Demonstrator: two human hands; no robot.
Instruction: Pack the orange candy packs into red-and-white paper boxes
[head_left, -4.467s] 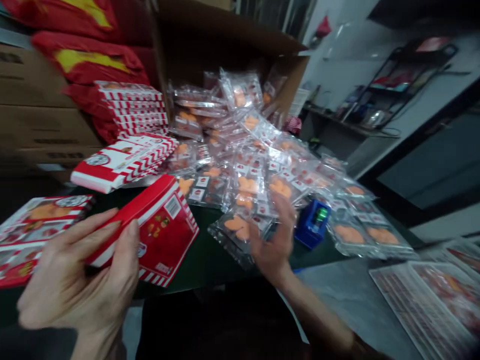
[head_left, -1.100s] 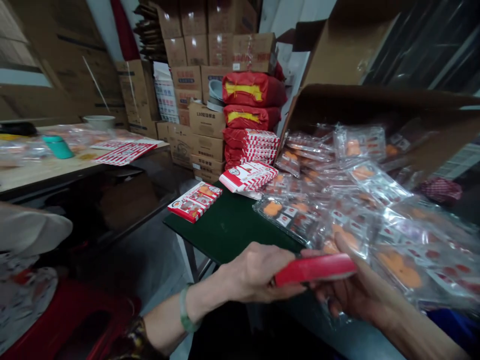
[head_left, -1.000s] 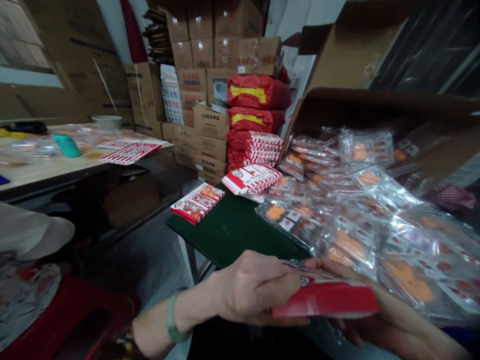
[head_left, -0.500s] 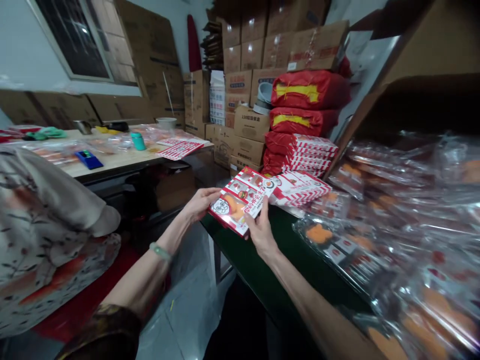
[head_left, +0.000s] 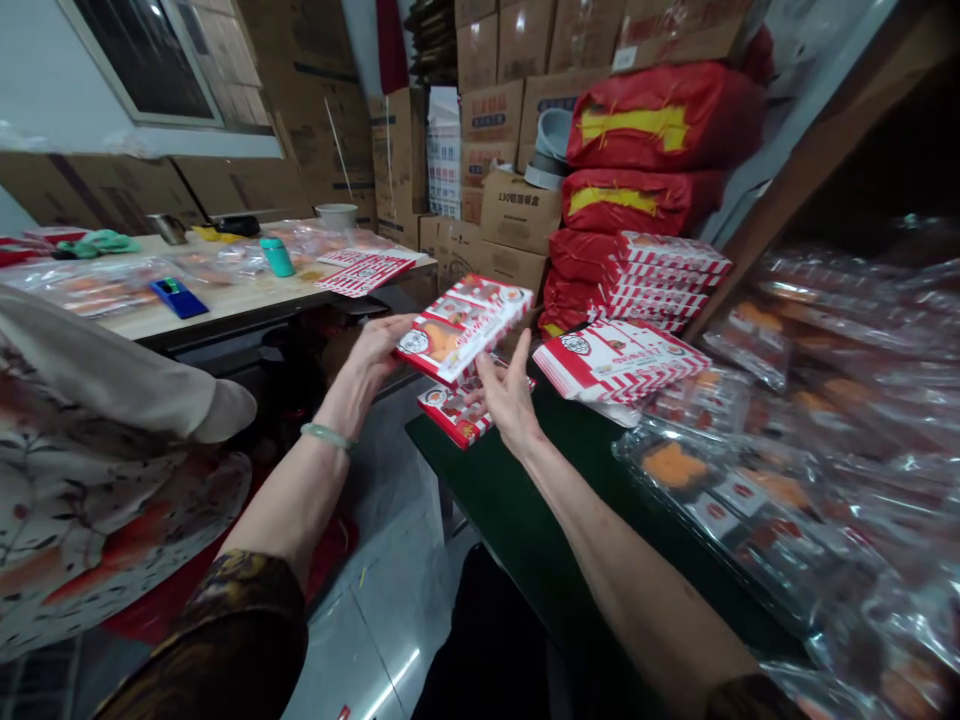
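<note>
My left hand (head_left: 377,352) is closed on the left end of a red-and-white printed box (head_left: 466,325) with clear windows showing orange toy-like pieces. It is held tilted above the table edge. Just below it lies a second, similar windowed box (head_left: 455,412), partly covered by the first box and my fingers. My right hand (head_left: 511,398) is at the lower right of the held box, fingers spread; its thumb is close to the box's edge, and whether it touches cannot be made out. To its right, a stack of flat red-and-white cartons (head_left: 619,360) rests on the green tabletop (head_left: 555,500).
Clear-wrapped trays (head_left: 720,490) with orange pieces pile up along the right. Behind stand red wrapped bundles (head_left: 660,120), striped cartons (head_left: 667,275) and brown boxes (head_left: 517,210). At left, a person's sleeve (head_left: 150,370) is near a wooden table (head_left: 247,300) holding a teal bottle (head_left: 277,257).
The box has risen and moved slightly left in my left hand, exposing the second box beneath. My right hand's fingers have spread from their grip on it. The view has shifted downward.
</note>
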